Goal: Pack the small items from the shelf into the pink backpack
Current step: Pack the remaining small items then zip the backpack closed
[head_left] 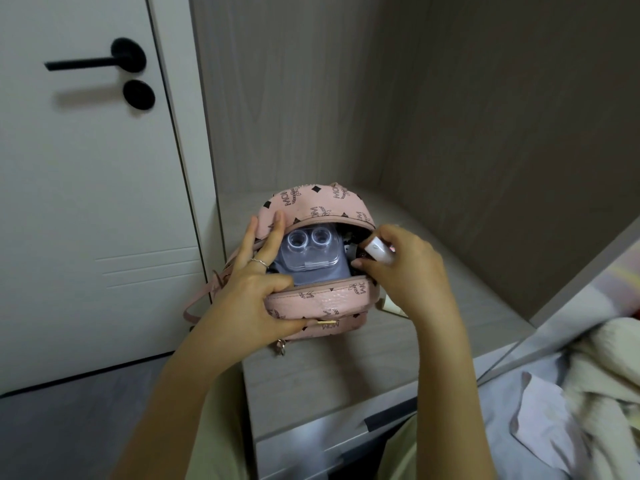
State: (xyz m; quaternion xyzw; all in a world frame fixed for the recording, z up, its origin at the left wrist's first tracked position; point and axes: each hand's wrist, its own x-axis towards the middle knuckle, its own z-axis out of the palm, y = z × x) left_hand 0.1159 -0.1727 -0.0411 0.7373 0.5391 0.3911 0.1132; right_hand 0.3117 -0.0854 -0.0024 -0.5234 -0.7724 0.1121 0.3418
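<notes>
- Two hands: left hand (256,299) fingers pinch open pink patterned leather backpack (322,199).
- Right hand (408,271) fingers pinch small white tube (379,252).
- Risk: clear plastic case (311,251) crowds opening; tube may jam.

1. A clear case (308,249) fills most of the pink backpack's (311,306) mouth; a dark gap (350,237) shows at right.
2. The left hand (256,289) blocks the mouth's left; the right hand (401,271) with a white tube (379,251) blocks the gap.
3. The shelf's (329,375) front edge is free; walls (294,116) close back and left.

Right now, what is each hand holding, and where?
Right hand holds a small white tube round its body; left hand grips the pink backpack by its front rim.
</notes>
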